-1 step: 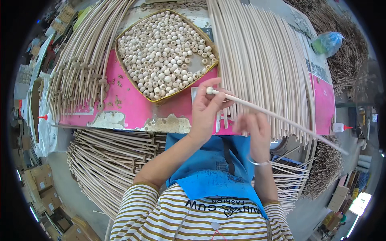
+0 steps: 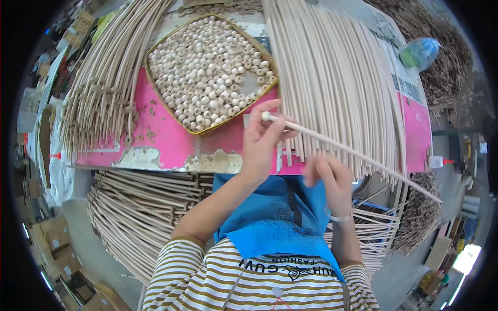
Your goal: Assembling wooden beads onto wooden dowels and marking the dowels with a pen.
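the left hand [image 2: 258, 147] grips a pale wooden stick [image 2: 353, 151] between thumb and fingers, close to the end that carries a round bead [image 2: 265, 115]. from that hand the stick slants down to the right, passing above the right hand [image 2: 331, 179]. the right hand is blurred, its fingers bent; i cannot tell whether it holds anything. beyond the left hand, slightly to its left, a shallow basket [image 2: 205, 131] of loose beads [image 2: 207, 72] rests on the pink table [image 2: 167, 147]. beyond the right hand lies a wide row of sticks [image 2: 332, 78].
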Tool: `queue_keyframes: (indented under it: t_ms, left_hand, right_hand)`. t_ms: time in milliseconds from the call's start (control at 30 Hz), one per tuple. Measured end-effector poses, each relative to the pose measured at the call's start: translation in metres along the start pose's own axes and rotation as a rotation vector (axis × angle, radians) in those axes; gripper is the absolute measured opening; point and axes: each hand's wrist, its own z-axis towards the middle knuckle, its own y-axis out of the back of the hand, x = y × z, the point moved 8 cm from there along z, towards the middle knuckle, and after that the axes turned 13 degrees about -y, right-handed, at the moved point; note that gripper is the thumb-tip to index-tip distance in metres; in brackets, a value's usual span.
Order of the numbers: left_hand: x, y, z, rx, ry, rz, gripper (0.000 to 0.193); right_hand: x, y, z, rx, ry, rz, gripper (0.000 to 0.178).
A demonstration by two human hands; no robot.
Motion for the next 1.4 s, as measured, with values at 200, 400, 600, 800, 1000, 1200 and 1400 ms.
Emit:
queue_keyframes:
  t_ms: [200, 400, 600, 800, 1000, 1200, 1400]
  left_hand:
    - [-0.033, 0.019, 0.029, 0.116, -0.052, 0.185, 0.041]
    - [-0.033, 0.008, 0.058, 0.136, -0.024, 0.271, 0.033]
    - [0.009, -0.088, 0.059, 0.447, 0.01, 0.443, 0.035]
    - [0.048, -0.153, 0.0, 0.78, 0.057, 0.421, 0.062]
    - [0.057, -0.077, -0.012, 0.674, 0.303, 0.527, 0.046]
    - [0.01, -0.014, -0.013, 0.467, 0.244, 0.551, 0.04]
    - [-0.021, 0.002, -0.007, 0.4, 0.144, 0.628, 0.038]
  right_hand:
    - [0.013, 0.127, -0.099, -0.873, 0.369, -1.061, 0.051]
    - [-0.087, 0.159, -0.133, -0.789, 0.251, -0.732, 0.014]
    - [-0.172, 0.152, -0.167, -0.656, 0.089, -0.126, 0.017]
    - [-0.36, 0.247, -0.264, -1.489, -0.13, 0.444, 0.024]
    - [-0.551, 0.339, -0.361, -1.973, -0.544, 0.335, 0.035]
    - [-0.376, 0.391, -0.299, -1.836, -0.627, -0.721, 0.052]
    - [-0.105, 0.245, -0.082, -1.041, 0.391, -0.276, 0.025]
